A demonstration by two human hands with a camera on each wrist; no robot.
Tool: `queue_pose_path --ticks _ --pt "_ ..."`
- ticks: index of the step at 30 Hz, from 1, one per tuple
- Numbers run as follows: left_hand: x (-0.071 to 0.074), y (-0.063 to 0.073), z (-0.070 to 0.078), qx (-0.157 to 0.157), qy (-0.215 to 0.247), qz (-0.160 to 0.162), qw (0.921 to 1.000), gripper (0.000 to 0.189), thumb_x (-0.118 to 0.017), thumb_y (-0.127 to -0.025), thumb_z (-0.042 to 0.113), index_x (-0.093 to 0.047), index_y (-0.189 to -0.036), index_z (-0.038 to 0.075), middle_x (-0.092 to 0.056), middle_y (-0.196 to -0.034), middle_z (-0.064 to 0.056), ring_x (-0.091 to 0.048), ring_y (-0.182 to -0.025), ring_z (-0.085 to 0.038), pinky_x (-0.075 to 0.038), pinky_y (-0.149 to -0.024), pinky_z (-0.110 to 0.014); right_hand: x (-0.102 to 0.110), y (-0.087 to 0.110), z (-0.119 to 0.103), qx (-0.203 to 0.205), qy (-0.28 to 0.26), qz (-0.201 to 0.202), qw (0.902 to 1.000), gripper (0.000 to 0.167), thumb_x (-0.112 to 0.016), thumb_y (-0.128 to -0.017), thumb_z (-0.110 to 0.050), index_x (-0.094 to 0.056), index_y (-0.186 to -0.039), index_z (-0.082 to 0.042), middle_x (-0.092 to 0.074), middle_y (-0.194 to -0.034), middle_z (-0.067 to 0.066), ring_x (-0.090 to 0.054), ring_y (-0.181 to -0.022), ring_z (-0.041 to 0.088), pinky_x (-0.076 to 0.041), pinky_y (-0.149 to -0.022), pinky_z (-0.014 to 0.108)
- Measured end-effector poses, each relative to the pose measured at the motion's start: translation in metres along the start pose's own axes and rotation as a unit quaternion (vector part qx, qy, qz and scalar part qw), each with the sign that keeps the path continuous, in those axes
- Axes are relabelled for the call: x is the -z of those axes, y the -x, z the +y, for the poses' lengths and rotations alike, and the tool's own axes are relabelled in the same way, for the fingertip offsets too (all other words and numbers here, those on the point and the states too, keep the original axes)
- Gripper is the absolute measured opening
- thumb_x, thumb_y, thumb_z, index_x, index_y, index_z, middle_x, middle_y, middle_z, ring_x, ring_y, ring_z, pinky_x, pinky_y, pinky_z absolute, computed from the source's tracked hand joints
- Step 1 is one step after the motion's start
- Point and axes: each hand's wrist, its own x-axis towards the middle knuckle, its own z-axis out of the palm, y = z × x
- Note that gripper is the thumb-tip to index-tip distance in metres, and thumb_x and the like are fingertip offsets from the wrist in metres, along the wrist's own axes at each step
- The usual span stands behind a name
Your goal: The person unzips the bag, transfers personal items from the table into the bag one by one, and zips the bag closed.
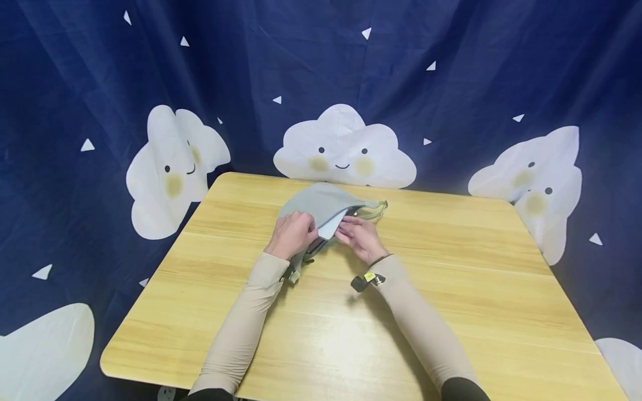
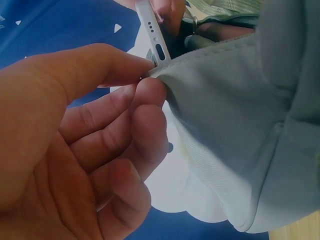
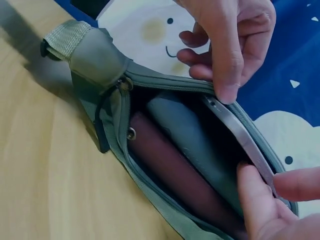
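A grey-green sling bag (image 1: 321, 201) lies on the table with its zipped mouth open toward me. My left hand (image 1: 292, 231) pinches the fabric at the mouth's edge between thumb and forefinger, clearly seen in the left wrist view. A pale phone (image 1: 332, 225) stands partly inside, along that side of the opening; its end with port and small holes (image 2: 156, 42) shows in the left wrist view. My right hand (image 1: 363, 239) pinches the phone between thumb and fingers, the fingers reaching into the opening. Deeper in, a dark red item (image 3: 167, 162) with a metal stud lies beside a grey-green item (image 3: 185, 132).
The bag rests toward the back of a light wooden table (image 1: 476, 278). Its strap (image 3: 70, 40) and buckle end trail to the right. Behind the table hangs a dark blue curtain (image 1: 241, 67) with white clouds. Small cameras (image 1: 368, 281) are strapped at both wrists.
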Motion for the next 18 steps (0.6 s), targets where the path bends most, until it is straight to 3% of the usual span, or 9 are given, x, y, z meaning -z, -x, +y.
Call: queue_pose_path --ticks 4,8,18 --pt "0.0 0.0 0.001 0.0 0.004 0.001 1.0 0.033 -0.07 -0.084 0.014 -0.054 -0.056 0.019 -0.05 -0.055 0.006 -0.05 -0.055 -0.015 -0.037 -0.05 -0.032 0.007 0.003 -0.005 -0.02 0.022 -0.017 0.9994 0.047 -0.053 -0.101 0.0 -0.045 -0.148 0.003 -0.063 -0.118 0.011 -0.069 -0.099 0.019 -0.052 -0.109 0.039" --pt "0.0 0.0 0.0 0.001 0.008 0.002 1.0 0.035 -0.07 -0.085 0.014 -0.052 -0.055 0.019 -0.047 -0.053 0.007 -0.048 -0.054 -0.014 -0.035 -0.049 -0.031 0.011 0.007 -0.01 -0.033 0.006 -0.039 0.9986 0.048 -0.051 -0.103 -0.003 -0.042 -0.15 0.004 -0.061 -0.119 0.012 -0.068 -0.102 0.021 -0.046 -0.116 0.043" --pt "0.0 0.0 0.0 0.001 0.007 0.004 1.0 0.033 -0.072 -0.086 0.018 -0.057 -0.057 0.019 -0.053 -0.055 0.006 -0.052 -0.055 -0.015 -0.038 -0.05 -0.032 0.006 0.01 -0.014 -0.029 -0.017 -0.085 0.9959 0.045 -0.043 -0.107 -0.005 -0.038 -0.15 0.009 -0.06 -0.13 0.022 -0.067 -0.116 0.028 -0.051 -0.109 0.037"
